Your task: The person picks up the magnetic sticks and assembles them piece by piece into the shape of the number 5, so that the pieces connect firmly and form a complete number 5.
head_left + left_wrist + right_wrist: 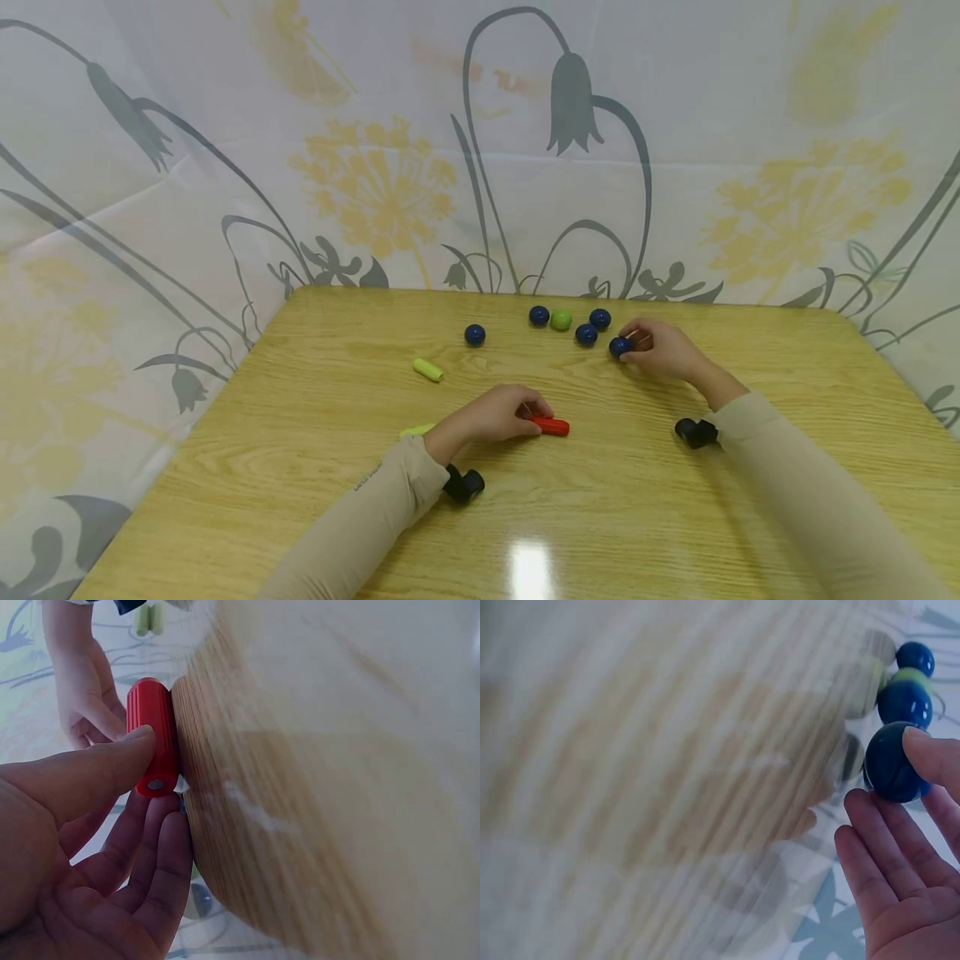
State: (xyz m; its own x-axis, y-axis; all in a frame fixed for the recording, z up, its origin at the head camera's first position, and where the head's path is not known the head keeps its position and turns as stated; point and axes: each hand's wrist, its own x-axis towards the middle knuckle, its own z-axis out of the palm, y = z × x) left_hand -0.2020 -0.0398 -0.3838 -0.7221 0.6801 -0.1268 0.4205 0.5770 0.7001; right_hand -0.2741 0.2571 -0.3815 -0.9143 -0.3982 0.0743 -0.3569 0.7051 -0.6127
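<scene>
A red ribbed cylinder point(553, 427) lies on the table, pinched at its left end by my left hand point(498, 414). In the left wrist view the thumb presses on the red cylinder point(152, 742) and the fingers curl under it. Farther right, my right hand point(663, 350) pinches a dark blue ball point(619, 347) at the table surface. The right wrist view shows the thumb on that blue ball point(892, 763), with fingertips beneath it. Close by stand two more blue balls point(587, 335) point(600, 318).
Behind these are a green ball point(561, 320) and a blue ball point(538, 315); another blue ball point(475, 335) sits left. One yellow-green cylinder point(428, 370) lies at centre left, a second point(417, 431) beside the left wrist. A patterned cloth point(525, 192) hangs behind the table point(315, 350).
</scene>
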